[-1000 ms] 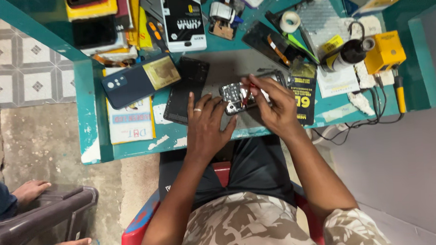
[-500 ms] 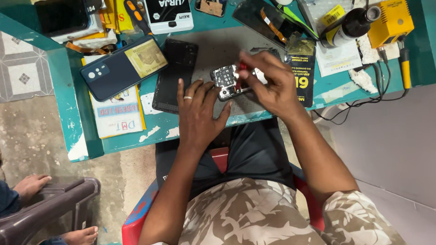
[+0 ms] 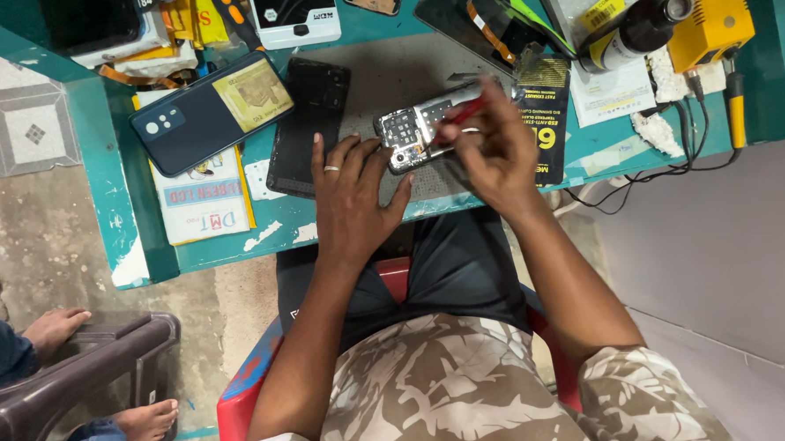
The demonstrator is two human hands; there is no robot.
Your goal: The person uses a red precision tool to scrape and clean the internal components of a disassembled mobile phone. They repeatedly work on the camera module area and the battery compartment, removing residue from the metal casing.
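An opened phone [image 3: 419, 125] with its circuit board bared lies on a grey mat [image 3: 395, 75] on the teal workbench [image 3: 128, 232]. My left hand [image 3: 349, 196], a ring on one finger, presses down on the phone's near end and steadies it. My right hand [image 3: 493, 150] grips a red-handled tool [image 3: 460, 113] whose tip rests on the board. A black phone back cover [image 3: 307, 125] lies just left of my left hand.
A dark blue phone [image 3: 207, 116] with a yellow note lies on papers at the left. A dark bottle [image 3: 633, 32], a yellow box [image 3: 709, 23], cables and a black packet [image 3: 542, 117] crowd the right. Another person's hand and foot by a dark chair [image 3: 82, 375] are at lower left.
The view has shifted, so the bench sits higher in frame. Both hands stay on the opened phone; the right hand's tool has shifted slightly over the board.
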